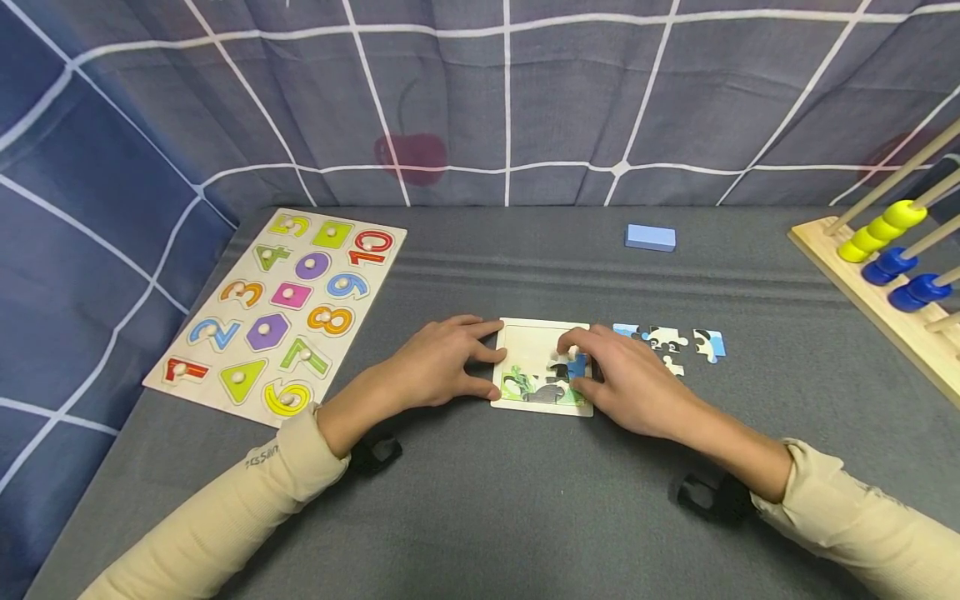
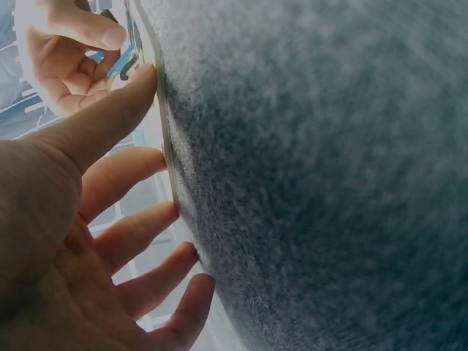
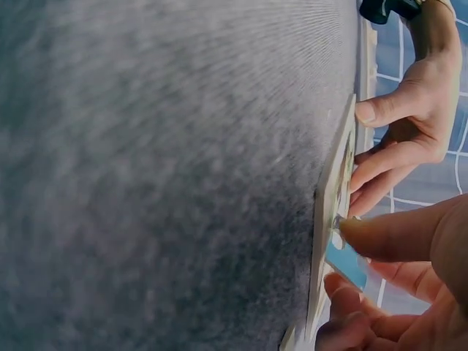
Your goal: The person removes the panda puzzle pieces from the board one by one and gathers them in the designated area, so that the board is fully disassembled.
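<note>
A small wooden jigsaw tray (image 1: 528, 340) lies in front of me, with several panda picture pieces (image 1: 543, 393) set along its lower part. My left hand (image 1: 429, 362) rests at the tray's left edge, thumb and fingertips spread along the rim. Over the right side, my right hand (image 1: 637, 385) pinches a blue-and-white jigsaw piece (image 3: 346, 265) between thumb and fingers, close over the tray. Those fingers partly cover the piece in the head view. Just right of the tray, several loose jigsaw pieces (image 1: 664, 338) lie on the cloth.
At the left lies a number-and-shape peg board (image 1: 247, 335). A blue block (image 1: 650, 238) sits at the back right. An abacus with yellow and blue beads on a wooden base (image 1: 817, 236) stands at the far right. A checked curtain (image 1: 465, 100) hangs behind.
</note>
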A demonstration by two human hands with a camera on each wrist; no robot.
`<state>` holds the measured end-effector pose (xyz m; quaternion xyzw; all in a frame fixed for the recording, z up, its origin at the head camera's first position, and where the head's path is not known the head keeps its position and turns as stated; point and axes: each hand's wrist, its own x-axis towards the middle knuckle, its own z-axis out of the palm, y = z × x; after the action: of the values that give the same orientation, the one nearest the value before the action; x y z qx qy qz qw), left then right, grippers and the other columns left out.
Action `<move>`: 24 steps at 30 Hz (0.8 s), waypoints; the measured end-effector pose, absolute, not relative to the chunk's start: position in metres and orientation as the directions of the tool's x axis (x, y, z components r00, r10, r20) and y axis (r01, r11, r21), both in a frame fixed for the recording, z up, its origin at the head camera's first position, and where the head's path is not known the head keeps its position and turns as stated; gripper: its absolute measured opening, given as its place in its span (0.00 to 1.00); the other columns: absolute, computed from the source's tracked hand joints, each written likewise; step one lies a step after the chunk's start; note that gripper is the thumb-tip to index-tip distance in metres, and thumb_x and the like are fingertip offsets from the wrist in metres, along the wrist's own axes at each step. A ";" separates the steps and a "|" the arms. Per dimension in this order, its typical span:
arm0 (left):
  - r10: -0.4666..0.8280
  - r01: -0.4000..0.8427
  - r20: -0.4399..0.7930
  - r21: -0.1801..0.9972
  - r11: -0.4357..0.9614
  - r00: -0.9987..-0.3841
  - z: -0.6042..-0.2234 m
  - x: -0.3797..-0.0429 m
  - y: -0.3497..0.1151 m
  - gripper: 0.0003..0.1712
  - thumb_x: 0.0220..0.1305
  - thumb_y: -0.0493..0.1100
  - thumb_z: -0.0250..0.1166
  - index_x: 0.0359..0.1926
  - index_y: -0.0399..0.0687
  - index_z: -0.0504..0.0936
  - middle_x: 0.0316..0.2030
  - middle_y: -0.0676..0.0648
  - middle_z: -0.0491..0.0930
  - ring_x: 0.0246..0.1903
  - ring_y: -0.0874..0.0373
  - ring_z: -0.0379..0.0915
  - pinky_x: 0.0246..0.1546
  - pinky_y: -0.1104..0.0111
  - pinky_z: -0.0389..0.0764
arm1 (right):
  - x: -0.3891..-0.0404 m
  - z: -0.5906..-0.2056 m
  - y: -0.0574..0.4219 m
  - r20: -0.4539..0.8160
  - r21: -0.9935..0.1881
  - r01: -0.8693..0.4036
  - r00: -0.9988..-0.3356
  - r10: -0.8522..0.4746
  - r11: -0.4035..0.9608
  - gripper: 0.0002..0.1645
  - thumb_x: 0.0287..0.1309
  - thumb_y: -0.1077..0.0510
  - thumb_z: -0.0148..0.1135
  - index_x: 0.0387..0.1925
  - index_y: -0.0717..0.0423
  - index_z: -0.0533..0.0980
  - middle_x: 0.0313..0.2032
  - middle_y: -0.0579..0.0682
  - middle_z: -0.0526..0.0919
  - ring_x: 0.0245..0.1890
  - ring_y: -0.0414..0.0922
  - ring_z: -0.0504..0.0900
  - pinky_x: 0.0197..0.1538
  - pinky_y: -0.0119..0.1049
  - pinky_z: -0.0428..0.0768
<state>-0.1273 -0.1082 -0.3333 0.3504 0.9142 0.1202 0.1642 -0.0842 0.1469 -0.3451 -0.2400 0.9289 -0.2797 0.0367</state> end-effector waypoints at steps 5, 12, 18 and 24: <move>0.677 0.599 -0.221 0.332 0.729 -0.701 -0.334 -0.128 -0.108 0.32 0.56 0.58 0.72 0.60 0.52 0.82 0.71 0.48 0.64 0.70 0.46 0.57 0.61 0.42 0.64 | -0.084 -0.345 0.146 0.072 -0.512 -0.444 -0.875 -0.478 0.735 0.21 0.53 0.70 0.67 0.47 0.50 0.78 0.35 0.44 0.77 0.28 0.40 0.71 0.31 0.39 0.70; 0.682 0.606 -0.217 0.328 0.724 -0.698 -0.334 -0.128 -0.108 0.32 0.56 0.58 0.72 0.60 0.52 0.82 0.71 0.48 0.64 0.69 0.46 0.58 0.60 0.42 0.65 | -0.085 -0.346 0.144 0.078 -0.524 -0.441 -0.877 -0.475 0.728 0.21 0.52 0.71 0.67 0.47 0.52 0.80 0.34 0.45 0.78 0.28 0.39 0.73 0.30 0.38 0.70; 0.686 0.609 -0.215 0.331 0.721 -0.695 -0.335 -0.128 -0.108 0.32 0.57 0.58 0.72 0.60 0.52 0.82 0.71 0.48 0.64 0.70 0.46 0.58 0.61 0.42 0.65 | -0.086 -0.347 0.145 0.063 -0.562 -0.417 -0.882 -0.466 0.714 0.21 0.53 0.72 0.66 0.48 0.52 0.80 0.27 0.42 0.75 0.25 0.38 0.70 0.30 0.38 0.70; 0.685 0.607 -0.214 0.333 0.722 -0.697 -0.335 -0.127 -0.109 0.32 0.57 0.58 0.72 0.60 0.52 0.82 0.71 0.48 0.64 0.69 0.46 0.58 0.60 0.42 0.65 | -0.085 -0.347 0.149 0.080 -0.650 -0.399 -0.882 -0.464 0.647 0.20 0.54 0.72 0.66 0.46 0.52 0.82 0.25 0.41 0.73 0.22 0.38 0.69 0.29 0.36 0.70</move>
<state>-0.1275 -0.1088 -0.3349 0.3534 0.9134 0.1192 0.1631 -0.0851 0.1488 -0.3468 -0.2379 0.9061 -0.3466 0.0469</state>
